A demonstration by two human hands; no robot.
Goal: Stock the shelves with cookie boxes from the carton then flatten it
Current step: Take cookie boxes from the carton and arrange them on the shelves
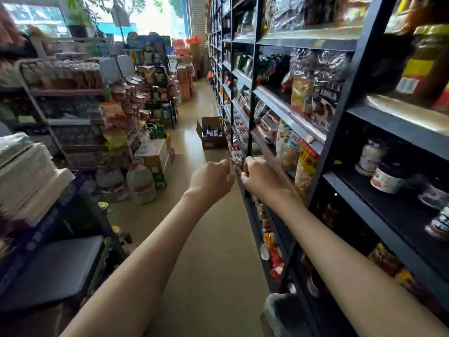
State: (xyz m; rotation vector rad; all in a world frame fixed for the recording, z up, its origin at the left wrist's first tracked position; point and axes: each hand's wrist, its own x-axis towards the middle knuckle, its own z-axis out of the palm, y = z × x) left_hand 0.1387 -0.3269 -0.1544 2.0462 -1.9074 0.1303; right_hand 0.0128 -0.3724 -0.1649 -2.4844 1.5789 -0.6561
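Observation:
An open brown carton (211,135) stands on the aisle floor ahead, against the foot of the right-hand shelves, with several dark blue boxes upright inside. Both my arms reach forward to the front edge of a low black shelf (243,188). My left hand (212,179) and my right hand (261,177) have curled fingers and meet around a small red-and-white box (236,158) at that edge. The box is blurred and mostly hidden by my fingers.
Tall black shelving (337,132) full of bagged snacks and jars runs along the right. On the left stand racks of goods, stacked cartons (153,152) and large water jugs (141,183). A tiled aisle (209,239) runs between them toward a bright window.

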